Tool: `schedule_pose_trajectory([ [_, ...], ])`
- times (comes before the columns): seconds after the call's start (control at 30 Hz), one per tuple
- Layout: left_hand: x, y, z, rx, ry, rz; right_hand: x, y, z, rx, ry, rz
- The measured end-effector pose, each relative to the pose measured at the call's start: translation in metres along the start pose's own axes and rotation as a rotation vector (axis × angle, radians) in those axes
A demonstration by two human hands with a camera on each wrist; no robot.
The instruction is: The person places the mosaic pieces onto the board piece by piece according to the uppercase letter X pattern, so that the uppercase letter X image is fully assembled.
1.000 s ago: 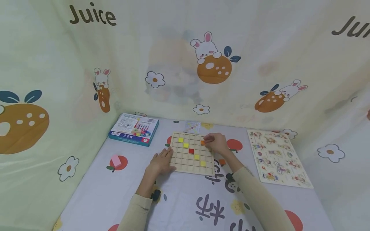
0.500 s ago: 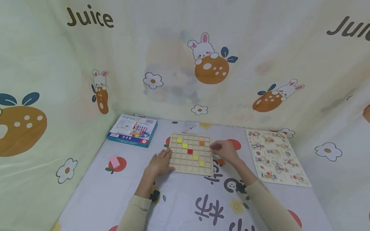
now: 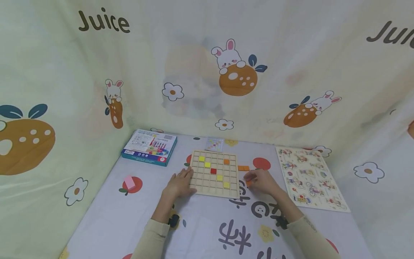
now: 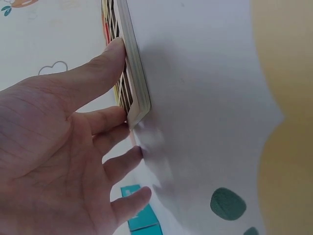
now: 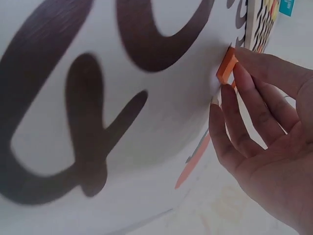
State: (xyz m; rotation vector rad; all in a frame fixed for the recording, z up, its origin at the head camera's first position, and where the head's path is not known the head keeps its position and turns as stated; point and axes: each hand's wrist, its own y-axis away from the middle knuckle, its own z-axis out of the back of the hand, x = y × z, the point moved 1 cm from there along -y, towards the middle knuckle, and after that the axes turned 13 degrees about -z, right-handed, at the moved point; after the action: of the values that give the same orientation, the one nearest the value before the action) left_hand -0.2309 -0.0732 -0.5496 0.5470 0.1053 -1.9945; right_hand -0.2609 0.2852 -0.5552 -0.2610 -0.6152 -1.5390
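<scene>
A wooden grid board (image 3: 200,182) lies on the table with several yellow tiles (image 3: 219,178) and one red tile (image 3: 213,171) in a diagonal, plus an orange tile (image 3: 226,162) at its upper right. My left hand (image 3: 179,184) rests at the board's left edge; in the left wrist view its thumb (image 4: 98,71) touches the near edge and the other fingers are loosely spread around the corner. To the right of the board, my right hand (image 3: 262,180) pinches another orange tile (image 5: 226,66) between thumb and fingertips, at the tablecloth. Two orange tiles (image 3: 243,168) lie just beyond it.
Behind the board lies a small pattern card (image 3: 215,144). A boxed toy set (image 3: 149,147) sits at the back left, and a pink block (image 3: 129,182) lies left of my left hand. A picture board (image 3: 312,178) lies at the right.
My right hand has left the orange tile in the board's upper right, drawn back right and nearer, and now pinches an orange tile on the table. My left hand has stayed at the board.
</scene>
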Motion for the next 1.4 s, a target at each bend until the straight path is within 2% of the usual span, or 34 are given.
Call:
schedule_pose_trajectory([
  [0.4, 0.004, -0.005, -0.005, 0.005, -0.012, -0.009, -0.005, 0.002, 0.002, -0.073, 0.037, -0.026],
  [0.6, 0.009, -0.009, -0.014, 0.014, -0.012, -0.002, -0.002, 0.0, 0.008, -0.072, -0.022, 0.028],
  [0.73, 0.005, -0.006, -0.008, 0.001, 0.003, -0.003, 0.002, -0.008, 0.013, -0.107, -0.058, 0.081],
  [0.83, 0.0, -0.002, -0.002, -0.007, 0.017, -0.005, 0.005, -0.015, 0.012, -0.132, -0.091, 0.068],
  [1.03, 0.001, -0.002, -0.001, -0.005, 0.011, 0.0, 0.008, -0.03, 0.006, -0.168, -0.144, 0.07],
  [1.17, 0.002, -0.003, -0.002, -0.004, 0.008, 0.0, 0.014, -0.038, 0.001, -0.176, -0.187, 0.029],
  [1.4, 0.002, -0.002, -0.002, 0.002, 0.011, 0.0, 0.036, -0.047, -0.01, -0.13, -0.247, -0.067],
])
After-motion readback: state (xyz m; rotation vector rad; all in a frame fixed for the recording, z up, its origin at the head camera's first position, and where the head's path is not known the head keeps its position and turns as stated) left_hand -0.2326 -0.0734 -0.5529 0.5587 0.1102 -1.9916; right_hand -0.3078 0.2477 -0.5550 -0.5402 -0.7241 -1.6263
